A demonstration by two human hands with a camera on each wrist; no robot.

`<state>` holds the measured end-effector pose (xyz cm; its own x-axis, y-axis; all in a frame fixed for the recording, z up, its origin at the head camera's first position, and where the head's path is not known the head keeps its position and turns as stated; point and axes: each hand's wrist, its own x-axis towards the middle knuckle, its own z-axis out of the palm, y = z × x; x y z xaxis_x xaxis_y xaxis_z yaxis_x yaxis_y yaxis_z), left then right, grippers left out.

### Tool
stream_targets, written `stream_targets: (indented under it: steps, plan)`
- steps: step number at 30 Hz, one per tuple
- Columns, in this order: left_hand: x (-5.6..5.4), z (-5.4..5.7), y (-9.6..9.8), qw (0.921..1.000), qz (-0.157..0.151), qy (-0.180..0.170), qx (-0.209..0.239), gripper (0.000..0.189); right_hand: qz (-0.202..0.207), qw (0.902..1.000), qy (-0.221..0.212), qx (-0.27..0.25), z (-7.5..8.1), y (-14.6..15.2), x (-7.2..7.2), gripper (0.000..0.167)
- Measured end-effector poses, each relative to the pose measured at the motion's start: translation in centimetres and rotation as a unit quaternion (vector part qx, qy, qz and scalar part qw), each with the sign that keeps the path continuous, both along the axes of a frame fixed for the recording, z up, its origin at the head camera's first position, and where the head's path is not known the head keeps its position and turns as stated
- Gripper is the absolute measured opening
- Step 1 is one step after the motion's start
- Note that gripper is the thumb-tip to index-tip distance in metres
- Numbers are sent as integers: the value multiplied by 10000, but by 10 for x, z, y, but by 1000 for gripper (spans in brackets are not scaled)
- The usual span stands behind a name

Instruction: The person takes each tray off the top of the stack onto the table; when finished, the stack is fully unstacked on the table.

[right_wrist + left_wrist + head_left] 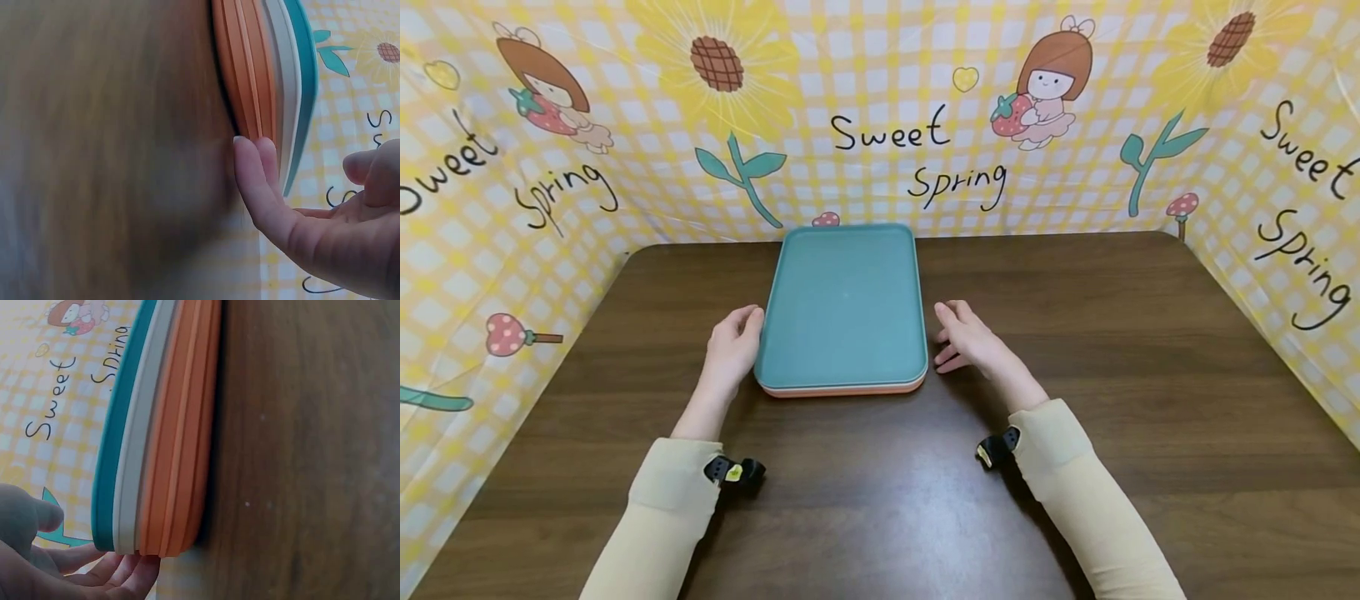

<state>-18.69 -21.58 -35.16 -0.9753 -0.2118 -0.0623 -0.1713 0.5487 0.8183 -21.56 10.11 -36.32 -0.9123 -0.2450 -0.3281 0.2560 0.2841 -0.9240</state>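
Note:
A stack of rectangular trays lies on the table, with a teal tray [846, 304] on top. From the side, a pale grey tray [139, 444] and ridged orange trays [178, 444] show beneath it; how many orange ones there are I cannot tell. My left hand [733, 342] rests its fingers against the stack's left side, thumb up near the rim. On the right, my right hand [970, 337] has its fingers loosely bent, slightly apart from the stack's edge in the head view. Nothing is gripped by either hand.
The brown wooden table [865, 500] extends around the stack. A yellow checked cloth [880, 92] with flowers and lettering hangs behind the table and along both sides. Black wrist cameras [997, 450] sit at both cuffs.

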Motion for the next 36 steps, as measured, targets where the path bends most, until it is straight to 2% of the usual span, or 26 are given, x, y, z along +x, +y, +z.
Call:
stream_targets:
  steps: [3, 9, 13, 17, 27, 36]
  plan:
    - [1, -3, -1, 9991, -38, -58, -413, 50, 181, 9997, -168, 14, -1, -6, 1, 52]
    - [2, -10, -2, 9929, -326, -40, -1139, 45, 479, 9977, -354, 337, -3, -16, 4, 40]
    - [4, -12, -2, 9896, -348, 18, -1394, 40, 556, 9959, -401, 586, -5, -20, 5, 37]
    - [5, -13, -2, 9865, -290, 81, -1608, 36, 535, 9947, -208, 857, -5, -23, 6, 35]
    - [6, -13, -2, 9829, -217, -8, -1829, 35, 587, 9892, 202, 1327, -3, -24, 5, 33]
    - [8, -9, -1, 9815, -214, -40, -1903, 33, 615, 9872, 252, 1453, -3, -24, 5, 34]
